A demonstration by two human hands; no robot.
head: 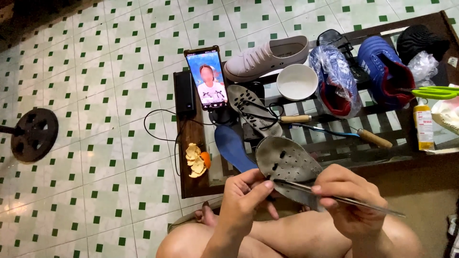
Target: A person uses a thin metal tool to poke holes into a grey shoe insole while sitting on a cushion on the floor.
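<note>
- Your left hand (246,198) grips the near edge of a grey perforated insole (287,165), thumb and fingers pinched on it, holding it up over your knees.
- Your right hand (346,198) is clenched round a long thin metal tool (334,197); its tip lies against the insole's lower edge, just beside your left thumb, and its far end sticks out past your right hand to the right.
- The insole sits between both hands, tilted, toe end pointing up toward the low slatted table (191,138).
- On the table, just beyond your hands: a second grey insole (248,107) with holes and a blue insole (234,148) hanging over the near edge.
- A phone (206,77) stands upright with its screen lit; a dark power bank (184,93) is beside it, with a black cable looping off the table's left edge.
- Orange peel (196,160) lies on the near left corner.
- Further back: a white shoe (265,58), a white bowl (297,81), and two blue shoes (382,71), one wrapped in clear plastic.
- Two wooden-handled tools (375,139) lie on the slats.
- Green-handled scissors (437,92) and a yellow bottle (423,125) are at the right end.
- A dark round weight plate (33,134) lies on the tiled floor, well apart on the left.
</note>
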